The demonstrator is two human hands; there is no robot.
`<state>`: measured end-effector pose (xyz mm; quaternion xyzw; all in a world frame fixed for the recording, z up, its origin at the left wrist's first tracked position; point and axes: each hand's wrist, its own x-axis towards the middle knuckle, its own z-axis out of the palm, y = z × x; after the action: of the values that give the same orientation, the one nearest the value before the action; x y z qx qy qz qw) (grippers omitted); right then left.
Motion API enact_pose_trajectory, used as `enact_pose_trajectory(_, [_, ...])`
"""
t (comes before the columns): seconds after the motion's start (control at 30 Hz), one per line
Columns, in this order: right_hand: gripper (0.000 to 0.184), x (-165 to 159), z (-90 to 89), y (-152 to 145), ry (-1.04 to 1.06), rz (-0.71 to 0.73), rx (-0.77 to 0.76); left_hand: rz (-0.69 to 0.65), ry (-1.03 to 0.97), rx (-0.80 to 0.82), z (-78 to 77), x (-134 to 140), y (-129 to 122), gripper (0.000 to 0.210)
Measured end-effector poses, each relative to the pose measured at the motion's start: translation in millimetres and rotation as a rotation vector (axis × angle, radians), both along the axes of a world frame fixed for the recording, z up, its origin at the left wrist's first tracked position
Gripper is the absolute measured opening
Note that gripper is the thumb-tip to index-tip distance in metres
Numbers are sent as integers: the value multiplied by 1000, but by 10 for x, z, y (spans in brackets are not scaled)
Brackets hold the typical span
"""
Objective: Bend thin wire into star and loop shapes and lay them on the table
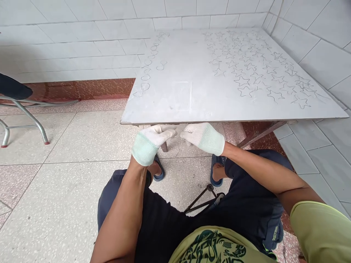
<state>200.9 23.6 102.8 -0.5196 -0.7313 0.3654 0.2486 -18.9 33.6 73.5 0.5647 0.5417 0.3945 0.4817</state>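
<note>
Both hands wear white knitted gloves with pale green cuffs and meet just under the table's front edge. My left hand [157, 137] is closed, thumb pressed against the fingers. Close beside it, my right hand [202, 136] is pinched shut, fingertips turned toward the left. A thin wire [180, 147] shows at the fingertips and hangs down a little; the gloves hide most of it. On the white tabletop [170, 106] lie several star-shaped bent wires [249, 67] at the right and several loop-shaped wires [145, 77] in a row along the left.
White tiled walls [115, 31] border the table at the back and right. A metal-legged stool [30, 117] stands at the far left. Below are my slippered feet [218, 171], a dark folding frame [201, 199] between my legs, and a speckled floor [68, 193].
</note>
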Motion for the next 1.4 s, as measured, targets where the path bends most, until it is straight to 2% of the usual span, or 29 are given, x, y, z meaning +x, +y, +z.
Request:
enact_pose_trajectory(0.07, [41, -28, 0, -14, -28, 32, -32, -53, 8, -53, 0, 27, -15, 34])
enact_pose_trajectory(0.13, [41, -52, 4, -29, -18, 51, -141, -83, 27, -71, -12, 56, -32, 33])
enact_pose_trajectory(0.3, [41, -72, 114, -73, 138, 38, -334, -103, 100, -79, -19, 131, -61, 29])
enact_pose_trajectory(0.43, [37, -84, 212, -118, 202, 28, -422, -7, 124, -55, 26, 209, -94, 29])
enact_pose_trajectory(0.53, [35, -95, 179, -139, 217, -17, -447, 44, 170, -21, 70, 248, -122, 28])
enact_pose_trajectory(0.6, [38, -100, 109, -134, 196, -34, -386, 44, 187, -11, 80, 248, -123, 26])
enact_pose_trajectory(0.77, [37, -114, -87, -82, 18, -64, -40, -69, 72, -59, -10, 183, -53, 29])
enact_pose_trajectory(0.93, [29, -118, -138, -133, -131, -108, 38, -102, -22, -94, -90, 161, -44, 33])
enact_pose_trajectory(1.1, [22, -118, -152, -216, -180, -149, 97, -43, -3, -28, 40, 212, -131, 31])
enact_pose_trajectory(1.23, [28, -136, -185, -221, -279, -127, 237, -1, 33, 2, 162, 241, -184, 29])
enact_pose_trajectory(1.4, [35, -125, -171, -193, -341, -85, 397, 6, 14, 5, 166, 233, -175, 26])
